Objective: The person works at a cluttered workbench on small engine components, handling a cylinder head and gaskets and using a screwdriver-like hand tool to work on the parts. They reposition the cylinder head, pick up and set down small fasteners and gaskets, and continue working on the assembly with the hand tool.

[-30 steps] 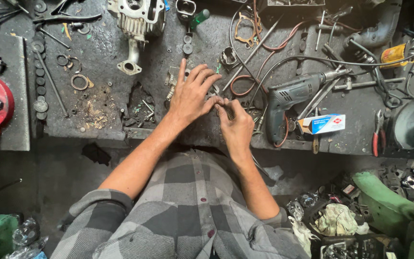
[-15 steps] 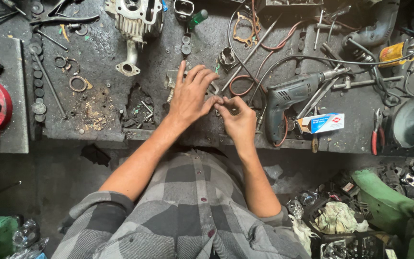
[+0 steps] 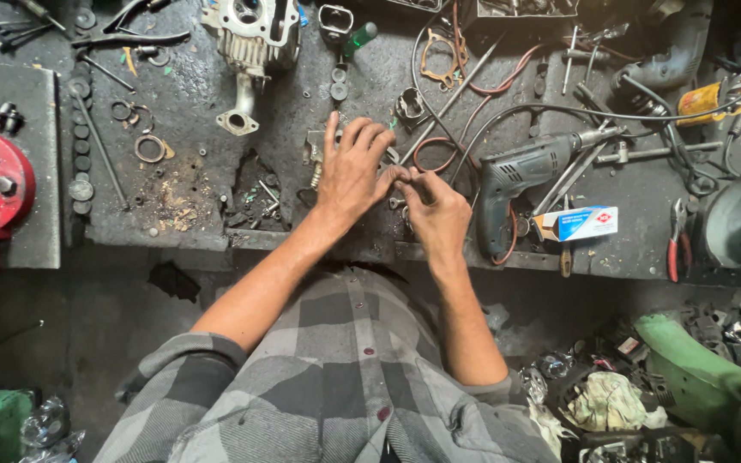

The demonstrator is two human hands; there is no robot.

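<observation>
Small dark metal parts point(image 3: 392, 204) lie on the grimy black workbench point(image 3: 190, 120) between both hands. Left hand point(image 3: 352, 171) lies flat, fingers spread, covering some; right hand point(image 3: 437, 213) pinches something too small to identify, thumb against forefinger. Grey electric drill point(image 3: 529, 171) sits just right.

Both hands meet at the near middle of the surface point(image 3: 173, 111), the left hand point(image 3: 352, 176) touching the right hand point(image 3: 437, 214). A drill point(image 3: 521, 176) lies just right of them, an engine part point(image 3: 250, 39) far left, a small box point(image 3: 583, 222) right of the drill.
</observation>
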